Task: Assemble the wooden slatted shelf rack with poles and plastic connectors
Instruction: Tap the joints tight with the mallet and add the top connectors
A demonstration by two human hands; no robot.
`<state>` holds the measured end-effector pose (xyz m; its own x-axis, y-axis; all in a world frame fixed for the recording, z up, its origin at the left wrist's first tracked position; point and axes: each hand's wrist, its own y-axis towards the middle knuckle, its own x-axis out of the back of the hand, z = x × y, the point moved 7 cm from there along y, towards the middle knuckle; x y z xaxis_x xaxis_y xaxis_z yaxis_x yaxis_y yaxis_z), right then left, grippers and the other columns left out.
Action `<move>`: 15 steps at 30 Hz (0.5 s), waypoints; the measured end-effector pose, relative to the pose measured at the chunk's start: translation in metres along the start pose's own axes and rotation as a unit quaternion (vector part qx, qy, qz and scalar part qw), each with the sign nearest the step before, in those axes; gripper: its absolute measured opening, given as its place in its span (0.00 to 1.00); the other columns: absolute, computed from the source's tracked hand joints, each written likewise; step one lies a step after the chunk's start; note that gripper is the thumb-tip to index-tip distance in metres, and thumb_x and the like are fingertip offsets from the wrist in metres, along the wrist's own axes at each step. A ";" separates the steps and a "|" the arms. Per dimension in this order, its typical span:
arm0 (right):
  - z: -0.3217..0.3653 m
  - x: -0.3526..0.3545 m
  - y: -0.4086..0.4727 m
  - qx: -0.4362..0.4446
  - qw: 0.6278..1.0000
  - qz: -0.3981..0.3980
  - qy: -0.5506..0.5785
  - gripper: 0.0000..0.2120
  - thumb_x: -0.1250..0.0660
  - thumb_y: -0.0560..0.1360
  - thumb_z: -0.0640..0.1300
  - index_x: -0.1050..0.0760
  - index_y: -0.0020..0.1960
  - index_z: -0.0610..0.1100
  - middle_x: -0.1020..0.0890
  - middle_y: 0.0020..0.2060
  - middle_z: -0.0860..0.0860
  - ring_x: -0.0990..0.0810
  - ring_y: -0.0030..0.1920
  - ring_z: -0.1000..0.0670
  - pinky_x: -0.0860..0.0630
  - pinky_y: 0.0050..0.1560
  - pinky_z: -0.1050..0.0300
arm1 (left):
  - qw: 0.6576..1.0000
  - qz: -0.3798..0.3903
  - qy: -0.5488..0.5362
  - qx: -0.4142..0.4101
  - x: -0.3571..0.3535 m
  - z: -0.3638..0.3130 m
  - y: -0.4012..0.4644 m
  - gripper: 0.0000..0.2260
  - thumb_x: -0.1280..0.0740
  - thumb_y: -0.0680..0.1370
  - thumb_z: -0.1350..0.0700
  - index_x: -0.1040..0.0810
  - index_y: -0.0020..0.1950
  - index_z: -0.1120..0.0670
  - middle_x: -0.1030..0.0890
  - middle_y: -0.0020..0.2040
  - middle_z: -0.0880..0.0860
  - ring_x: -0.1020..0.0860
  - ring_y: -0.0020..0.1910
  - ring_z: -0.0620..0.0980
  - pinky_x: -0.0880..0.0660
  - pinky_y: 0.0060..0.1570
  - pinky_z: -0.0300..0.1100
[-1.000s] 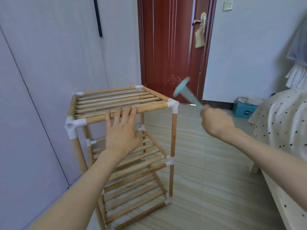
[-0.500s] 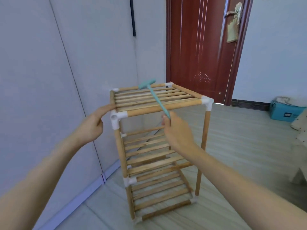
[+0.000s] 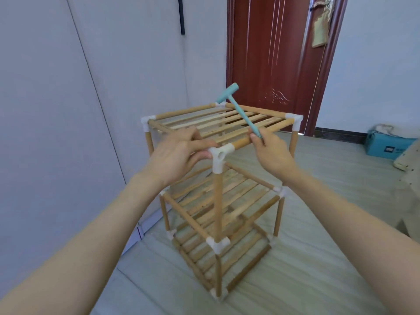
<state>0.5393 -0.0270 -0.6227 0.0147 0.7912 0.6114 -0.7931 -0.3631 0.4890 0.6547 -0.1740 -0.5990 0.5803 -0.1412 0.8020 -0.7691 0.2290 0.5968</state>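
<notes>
While the wooden rack [image 3: 218, 189] stands upright on the pale striped floor [image 3: 318, 258] just beside a grey-white wall panel [image 3: 56, 110], both hands work at its top tier. It has three slatted shelves of light bamboo-coloured rods, one above the other, joined at each corner by white plastic connectors [image 3: 220, 156] that take the upright poles. The slats on the top shelf run lengthwise between round side rails.

The left hand [image 3: 179, 155] curls round the top rail next to the nearest corner connector, thumb against the white plastic. The right hand [image 3: 270, 151] pinches the end of the handle of a small teal hammer [image 3: 241, 112], whose shaft slants up over the top shelf, its head above the far corner connector.

Behind stand a dark red door [image 3: 272, 60] and, by the skirting, a blue box [image 3: 386, 145] with a dark label too blurred to read. A spotted cloth [image 3: 409, 160] shows at the right edge.
</notes>
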 end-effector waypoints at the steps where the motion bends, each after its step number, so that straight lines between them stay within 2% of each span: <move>1: -0.009 0.011 0.003 -0.037 0.999 0.002 0.033 0.14 0.46 0.82 0.45 0.27 0.62 0.41 0.25 0.42 0.49 0.25 0.45 0.46 0.36 0.39 0.58 | 1.000 -0.017 0.004 0.003 -0.006 -0.017 0.009 0.14 0.35 0.77 0.50 0.19 0.59 0.52 0.27 0.43 0.54 0.28 0.45 0.55 0.30 0.42 0.51; 2: -0.019 0.023 0.004 -0.076 0.994 -0.001 0.080 0.15 0.45 0.82 0.45 0.26 0.62 0.41 0.24 0.43 0.50 0.26 0.45 0.49 0.35 0.40 0.60 | 0.999 -0.033 0.004 0.014 -0.014 -0.034 0.018 0.14 0.34 0.76 0.47 0.19 0.58 0.51 0.29 0.42 0.51 0.29 0.45 0.54 0.31 0.42 0.51; 3: -0.028 0.035 0.003 -0.110 0.984 -0.007 0.139 0.15 0.45 0.81 0.45 0.25 0.62 0.41 0.24 0.46 0.50 0.27 0.48 0.50 0.33 0.46 0.61 | 0.998 -0.051 0.001 0.029 -0.021 -0.051 0.026 0.14 0.34 0.75 0.45 0.18 0.56 0.50 0.31 0.42 0.50 0.30 0.46 0.54 0.33 0.43 0.48; 5: -0.045 0.055 -0.002 -0.168 0.956 -0.028 0.239 0.13 0.44 0.81 0.45 0.25 0.60 0.43 0.24 0.54 0.47 0.27 0.57 0.49 0.31 0.61 0.54 | 0.995 -0.080 0.003 0.064 -0.037 -0.084 0.046 0.16 0.35 0.74 0.42 0.18 0.54 0.49 0.28 0.45 0.51 0.31 0.51 0.53 0.37 0.47 0.45; 7: -0.057 0.077 -0.012 -0.199 0.947 -0.065 0.243 0.11 0.44 0.81 0.43 0.24 0.54 0.43 0.23 0.56 0.44 0.26 0.60 0.45 0.29 0.64 0.48 | 0.994 -0.079 -0.002 0.077 -0.053 -0.112 0.069 0.18 0.36 0.75 0.41 0.19 0.57 0.50 0.25 0.52 0.52 0.32 0.56 0.53 0.37 0.51 0.44; 9: -0.065 0.096 -0.021 -0.205 0.951 -0.104 0.209 0.09 0.44 0.80 0.42 0.25 0.49 0.42 0.21 0.55 0.41 0.24 0.57 0.44 0.27 0.58 0.51 | 0.998 -0.041 -0.030 0.038 -0.067 -0.133 0.086 0.17 0.39 0.79 0.45 0.24 0.63 0.50 0.24 0.55 0.52 0.32 0.59 0.52 0.36 0.53 0.43; 11: -0.066 0.108 -0.026 -0.186 0.967 -0.111 0.134 0.10 0.45 0.80 0.42 0.25 0.50 0.40 0.21 0.48 0.43 0.24 0.46 0.48 0.27 0.46 0.56 | 0.998 -0.013 -0.048 -0.026 -0.071 -0.141 0.085 0.16 0.41 0.81 0.52 0.27 0.67 0.52 0.23 0.56 0.52 0.30 0.59 0.52 0.35 0.57 0.44; 13: -0.060 0.114 -0.026 -0.147 0.984 -0.101 0.007 0.12 0.45 0.81 0.43 0.25 0.54 0.38 0.24 0.41 0.47 0.27 0.40 0.49 0.30 0.41 0.55 | 0.997 -0.028 -0.043 -0.063 -0.060 -0.128 0.069 0.15 0.40 0.80 0.56 0.26 0.66 0.54 0.22 0.55 0.52 0.27 0.58 0.52 0.35 0.61 0.47; 15: -0.042 0.110 -0.024 -0.092 0.988 -0.095 -0.085 0.12 0.45 0.81 0.43 0.26 0.56 0.39 0.26 0.36 0.50 0.28 0.34 0.50 0.29 0.37 0.53 | 0.998 -0.048 -0.011 -0.045 -0.046 -0.091 0.050 0.13 0.40 0.80 0.55 0.23 0.62 0.54 0.20 0.52 0.53 0.24 0.53 0.53 0.31 0.58 0.49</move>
<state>0.5347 0.0893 -0.5937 0.2631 0.7367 0.6229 -0.8632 -0.1085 0.4930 0.6139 -0.0687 -0.6078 0.6430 -0.1869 0.7427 -0.6829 0.2990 0.6665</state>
